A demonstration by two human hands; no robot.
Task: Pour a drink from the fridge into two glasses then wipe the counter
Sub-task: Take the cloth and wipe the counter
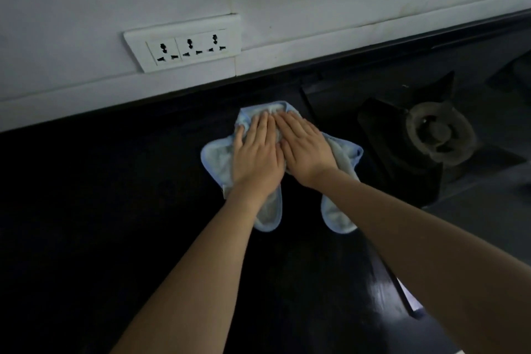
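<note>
A light blue cloth lies crumpled on the black counter, close to the back wall. My left hand presses flat on the cloth's left part, fingers stretched toward the wall. My right hand presses flat beside it on the cloth's right part, touching the left hand. Two corners of the cloth stick out toward me from under the wrists. No glasses and no drink container are in view.
A white triple wall socket sits just above the counter at the back left. A gas hob with a dark burner lies immediately right of the cloth. The counter's front edge runs at lower right.
</note>
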